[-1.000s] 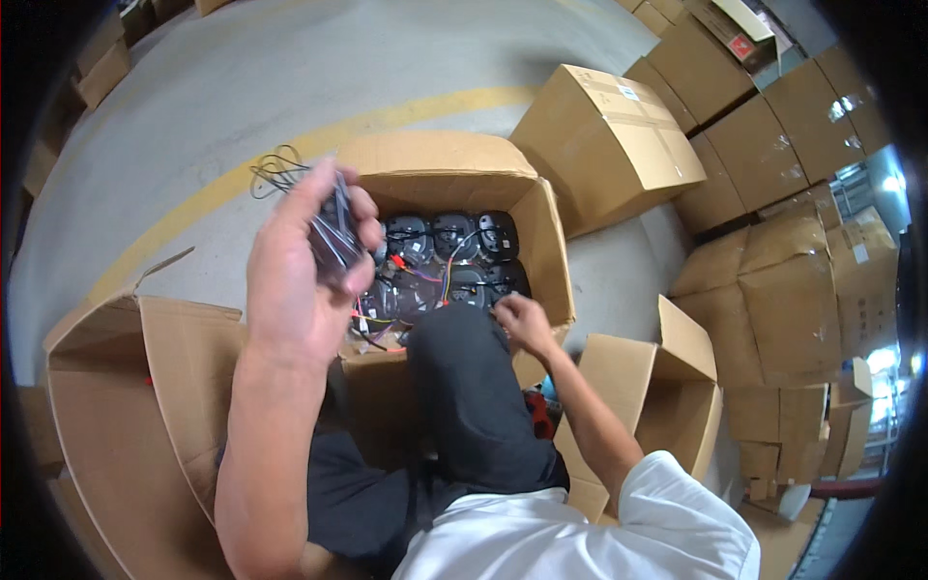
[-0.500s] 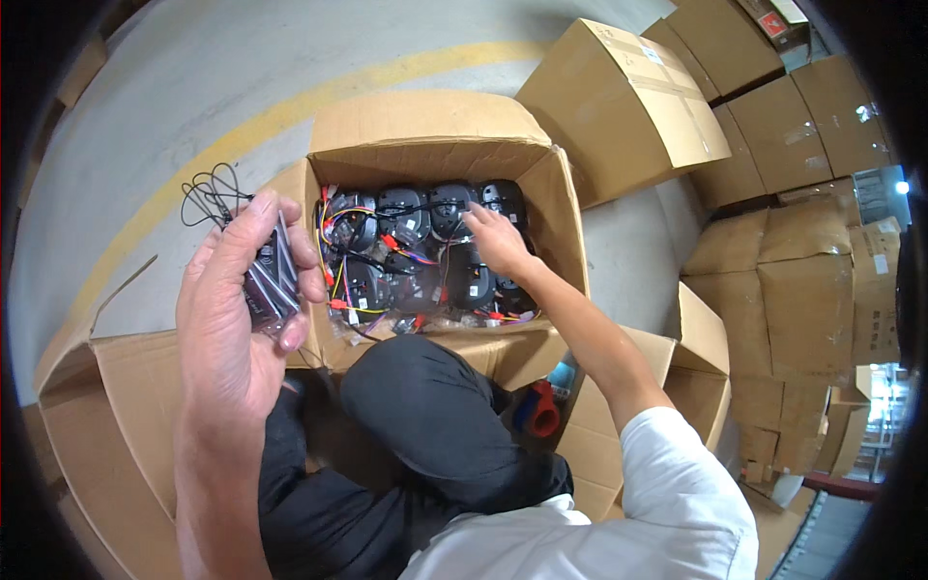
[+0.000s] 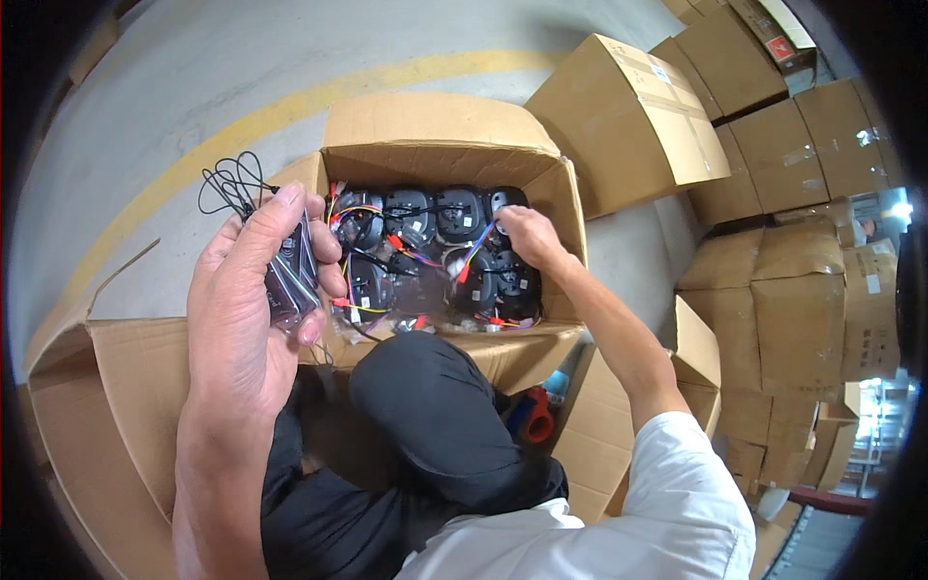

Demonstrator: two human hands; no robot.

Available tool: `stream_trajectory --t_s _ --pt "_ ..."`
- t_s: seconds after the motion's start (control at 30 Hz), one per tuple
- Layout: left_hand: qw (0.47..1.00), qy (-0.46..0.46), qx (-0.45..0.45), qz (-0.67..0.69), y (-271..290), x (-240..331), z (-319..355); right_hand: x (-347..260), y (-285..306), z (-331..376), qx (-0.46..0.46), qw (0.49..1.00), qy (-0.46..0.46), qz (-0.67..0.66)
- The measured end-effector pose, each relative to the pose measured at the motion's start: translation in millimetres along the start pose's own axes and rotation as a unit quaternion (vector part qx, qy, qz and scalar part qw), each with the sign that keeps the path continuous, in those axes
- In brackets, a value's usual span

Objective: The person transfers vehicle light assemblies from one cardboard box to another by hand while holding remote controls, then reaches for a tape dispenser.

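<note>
My left hand (image 3: 246, 280) is raised left of an open cardboard box (image 3: 435, 121), closed around a stack of small dark flat devices in clear plastic (image 3: 293, 275). Thin black cord loops (image 3: 232, 188) stick out above the fingers. Inside the box, rounded black units (image 3: 459, 215) lie in rows, with coloured wires and red connectors among them. At the box's right side my right hand (image 3: 530, 235) pinches a bundle of coloured wires (image 3: 480, 244), whose red connector (image 3: 464, 275) hangs down over a black unit. My right fingertips are partly hidden.
A large carton (image 3: 623, 126) stands beyond the box's right corner, near stacked cartons (image 3: 793, 261). Open carton flaps (image 3: 135, 387) spread at the left. A red tape roll (image 3: 536, 416) lies right of my knee. A yellow line (image 3: 319, 97) crosses the floor.
My right hand has moved right and its fingers have closed on the coloured wires, lifting them with their red connector. My left hand still holds the stack.
</note>
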State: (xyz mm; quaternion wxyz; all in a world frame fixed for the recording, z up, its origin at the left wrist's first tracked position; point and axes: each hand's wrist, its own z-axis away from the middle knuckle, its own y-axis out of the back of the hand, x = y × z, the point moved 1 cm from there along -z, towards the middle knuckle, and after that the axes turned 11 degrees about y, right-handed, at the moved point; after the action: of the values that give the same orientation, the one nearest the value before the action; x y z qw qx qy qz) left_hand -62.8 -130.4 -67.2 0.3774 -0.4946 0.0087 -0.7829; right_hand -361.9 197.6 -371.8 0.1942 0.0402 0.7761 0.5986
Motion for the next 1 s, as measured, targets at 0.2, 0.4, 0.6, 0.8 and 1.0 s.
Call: stream_trajectory --t_s 0.2,0.4,0.6,0.8,1.0 --pt "1.0 0.0 -0.013 0.017 12.3 11.4 19.2 -16.7 65.7 4.5 0.156 0.957 -0.204 -0.136" --pt "0.999 -0.017 -0.02 0.022 24.1 16.0 28.7 -40.0 114.2 -15.0 0.147 0.942 -0.264 -0.147" --pt "1.0 0.005 -0.027 -0.004 32.4 13.6 35.8 -63.7 141.5 -35.2 0.182 0.925 -0.241 -0.232" --pt "0.998 -0.003 -0.067 -0.021 38.8 10.9 41.2 -83.2 165.9 -53.8 0.168 0.934 -0.225 -0.221" --pt "0.998 0.004 -0.063 -0.02 42.6 13.4 46.2 -104.3 173.4 -70.7 0.183 0.909 -0.231 -0.296"
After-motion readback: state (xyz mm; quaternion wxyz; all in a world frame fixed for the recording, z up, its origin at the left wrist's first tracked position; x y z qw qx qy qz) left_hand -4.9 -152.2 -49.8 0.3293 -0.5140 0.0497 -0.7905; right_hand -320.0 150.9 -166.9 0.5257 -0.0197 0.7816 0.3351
